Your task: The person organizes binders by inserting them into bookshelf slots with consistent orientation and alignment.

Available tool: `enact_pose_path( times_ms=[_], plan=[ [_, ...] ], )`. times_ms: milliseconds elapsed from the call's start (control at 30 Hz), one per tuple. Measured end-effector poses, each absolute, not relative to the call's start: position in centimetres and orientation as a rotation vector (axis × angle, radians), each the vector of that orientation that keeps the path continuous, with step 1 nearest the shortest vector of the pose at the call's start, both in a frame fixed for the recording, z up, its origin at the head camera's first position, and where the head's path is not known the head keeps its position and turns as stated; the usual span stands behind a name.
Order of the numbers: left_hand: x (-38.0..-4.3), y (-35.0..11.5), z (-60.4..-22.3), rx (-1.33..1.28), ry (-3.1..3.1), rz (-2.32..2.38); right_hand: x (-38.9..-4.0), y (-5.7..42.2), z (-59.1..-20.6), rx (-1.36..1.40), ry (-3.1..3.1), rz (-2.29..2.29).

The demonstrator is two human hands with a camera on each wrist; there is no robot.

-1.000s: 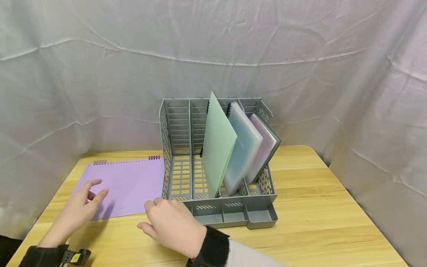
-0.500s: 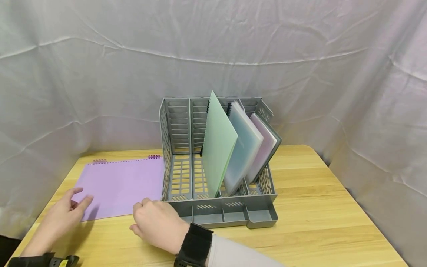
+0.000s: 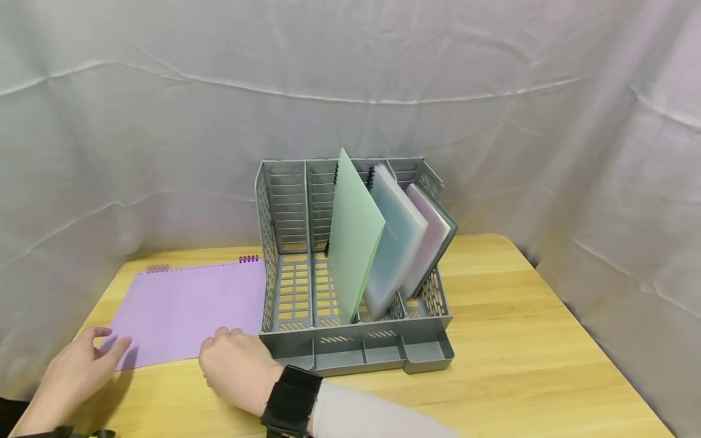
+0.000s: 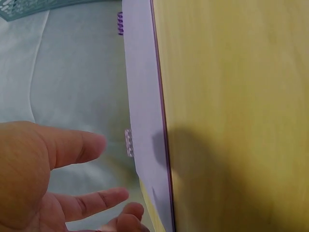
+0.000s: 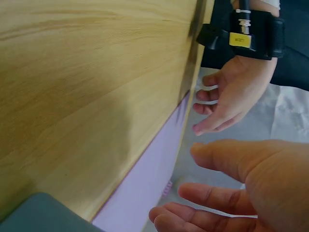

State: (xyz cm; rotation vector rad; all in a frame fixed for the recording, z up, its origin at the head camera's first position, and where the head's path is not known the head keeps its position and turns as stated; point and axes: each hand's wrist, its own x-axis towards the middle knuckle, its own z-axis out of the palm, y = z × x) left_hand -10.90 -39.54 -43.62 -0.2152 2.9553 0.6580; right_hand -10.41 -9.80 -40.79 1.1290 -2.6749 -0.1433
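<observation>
A purple spiral-bound notebook lies flat on the table, left of a grey desk file rack. My left hand is over its near left corner, thumb and fingers apart with nothing between them. The left wrist view shows this hand above the notebook; contact cannot be made out. Close to the notebook's near right corner is my right hand. In the right wrist view its thumb and loosely bent fingers stand apart, and the hand holds nothing.
In the rack stand a tall light green notebook, a blue translucent-covered one, a mauve one and a dark-covered one, leaning right. A grey curtain hangs behind the wooden table.
Both hands have moved left and a little closer to me. My left hand has gone from over the notebook to its near left corner. The notebook and rack stay in place.
</observation>
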Motion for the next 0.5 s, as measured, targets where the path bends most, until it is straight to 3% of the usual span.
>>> enact_pose_path(
  times_ms=[500],
  plan=[
    [-10.1,-40.2,-44.1,-0.435,2.783,0.669,-10.7,-13.4,-42.3,0.936,-2.801,-0.433]
  ],
)
